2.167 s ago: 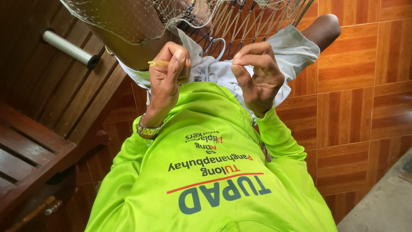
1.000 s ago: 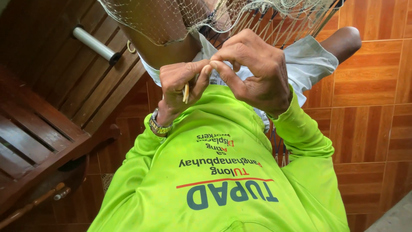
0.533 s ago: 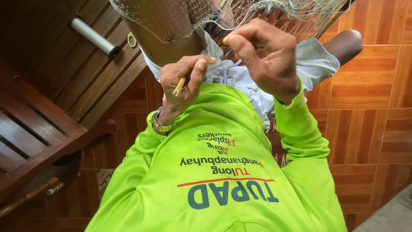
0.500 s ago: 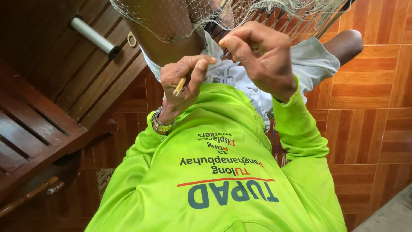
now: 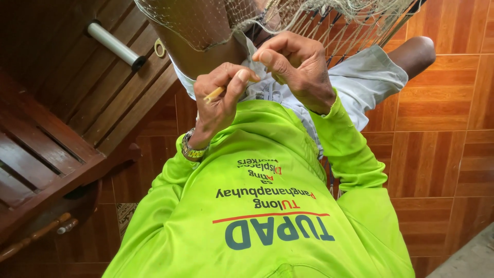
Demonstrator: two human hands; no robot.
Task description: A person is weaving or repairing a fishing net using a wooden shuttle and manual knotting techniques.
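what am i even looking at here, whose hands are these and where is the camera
There is no machine here. The camera sits on a person's head and looks down at their own chest and two bare hands, so the bright green shirt fills the lower picture. The left hand, with a metal watch on the wrist, pinches a thin yellowish stick. The right hand pinches something fine that is too small to make out. Above them hangs a fine net. At the left are a dark wooden bench and a white roll; the floor has brown tiles.
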